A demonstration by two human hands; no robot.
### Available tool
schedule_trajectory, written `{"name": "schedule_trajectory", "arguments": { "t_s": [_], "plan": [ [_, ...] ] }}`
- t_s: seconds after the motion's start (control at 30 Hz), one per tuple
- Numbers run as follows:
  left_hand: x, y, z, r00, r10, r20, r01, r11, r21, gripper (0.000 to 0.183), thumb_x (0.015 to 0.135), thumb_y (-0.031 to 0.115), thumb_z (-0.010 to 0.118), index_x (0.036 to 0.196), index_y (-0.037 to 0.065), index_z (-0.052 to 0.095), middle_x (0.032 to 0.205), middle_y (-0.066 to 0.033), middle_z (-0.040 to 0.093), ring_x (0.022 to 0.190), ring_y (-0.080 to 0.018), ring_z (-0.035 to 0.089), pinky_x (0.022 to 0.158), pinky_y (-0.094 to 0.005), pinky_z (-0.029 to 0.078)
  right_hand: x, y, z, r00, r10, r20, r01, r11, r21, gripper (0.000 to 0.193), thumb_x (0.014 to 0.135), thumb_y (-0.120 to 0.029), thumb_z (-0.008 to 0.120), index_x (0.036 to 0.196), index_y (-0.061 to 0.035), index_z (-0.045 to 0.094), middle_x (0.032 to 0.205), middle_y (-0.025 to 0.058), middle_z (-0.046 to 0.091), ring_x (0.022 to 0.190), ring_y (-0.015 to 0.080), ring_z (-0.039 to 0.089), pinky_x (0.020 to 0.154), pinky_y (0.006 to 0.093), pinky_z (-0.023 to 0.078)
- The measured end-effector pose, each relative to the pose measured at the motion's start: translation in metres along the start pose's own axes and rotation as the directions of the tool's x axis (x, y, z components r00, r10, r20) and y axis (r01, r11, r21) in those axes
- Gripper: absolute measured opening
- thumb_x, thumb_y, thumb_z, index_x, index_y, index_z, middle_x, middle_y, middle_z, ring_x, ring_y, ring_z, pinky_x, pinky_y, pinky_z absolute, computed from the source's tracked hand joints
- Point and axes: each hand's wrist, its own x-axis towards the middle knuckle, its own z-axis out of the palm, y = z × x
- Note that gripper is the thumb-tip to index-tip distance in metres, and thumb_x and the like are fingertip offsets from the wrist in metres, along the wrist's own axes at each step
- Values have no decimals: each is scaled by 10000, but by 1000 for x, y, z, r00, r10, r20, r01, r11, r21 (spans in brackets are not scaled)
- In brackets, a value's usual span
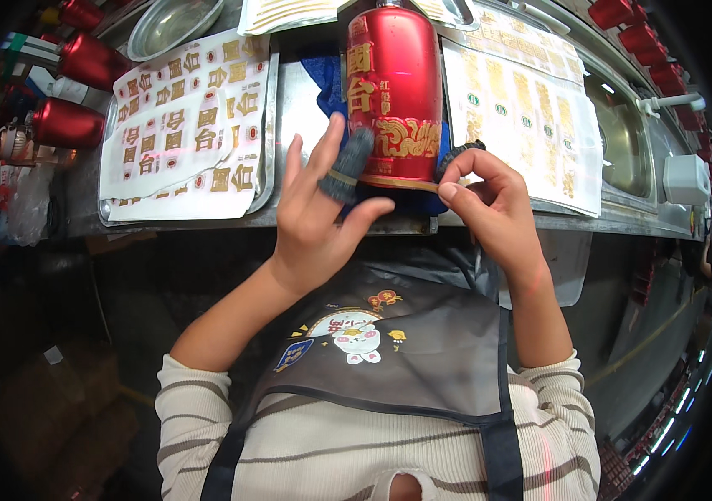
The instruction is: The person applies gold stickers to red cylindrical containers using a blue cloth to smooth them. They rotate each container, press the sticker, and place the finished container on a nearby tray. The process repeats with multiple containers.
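A glossy red bottle (406,63) with gold characters and a gold dragon band lies on a blue towel (322,77), base toward me. Along the base edge runs a thin gold strip (397,183). My right hand (498,200) pinches the strip's right end between thumb and forefinger; a dark knitted cover shows on one of its fingers. At the bottle's lower left is my left hand (314,209), fingers spread, holding nothing. One of its fingers wears a dark grey knitted cover (346,171) with a band around it, close against the bottle's side.
Left stands a metal tray (269,167) with sheets of gold-character decals (180,125). More decal sheets (531,125) lie right, beside a metal sink (627,159) with a white tap (673,102). Red bottles (68,123) line the far left; a metal bowl (174,27) sits behind.
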Motion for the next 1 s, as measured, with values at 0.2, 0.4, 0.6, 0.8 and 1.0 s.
{"name": "schedule_trajectory", "arguments": {
  "t_s": [0.2,0.4,0.6,0.8,1.0],
  "plan": [
    [-34,-6,0,998,5,55,-9,997,75,322,732,145,846,907,-86,705,1473,-323,428,1271,-418,552,1089,-666,266,0,0,-2,1000,12,-3,-12,999,40,62,905,-56,626,904,-9,587,815,-40,560,620,-22,445,541,164,334],
    [-20,0,-5,992,94,83,-107,981,161,300,762,159,819,971,-31,720,1491,-326,400,1258,-445,554,1079,-673,252,0,0,-4,1000,22,-23,-21,999,26,53,904,-58,608,892,-10,588,848,-27,561,681,-5,462,582,170,368],
    [0,11,-7,979,165,123,-189,957,221,304,734,141,804,1023,71,741,1470,-314,433,1253,-443,555,1066,-668,280,1,3,-3,1000,18,-24,-17,998,53,48,901,-52,606,887,-8,590,851,-21,569,698,3,474,600,174,383],
    [27,28,3,956,258,143,-290,912,292,468,649,68,801,1112,106,740,1441,-287,483,1280,-440,535,1067,-677,287,3,6,-3,999,5,-53,-4,1000,23,57,901,-51,610,918,3,607,863,-18,576,699,2,481,602,170,386],
    [23,2,9,995,104,-3,-103,988,114,588,682,105,813,1238,-11,660,1453,-291,465,1308,-433,513,1111,-652,263,1,6,2,1000,-11,9,12,999,-35,76,895,-66,654,907,1,621,872,-8,580,696,8,504,600,175,402]
  ]
}}
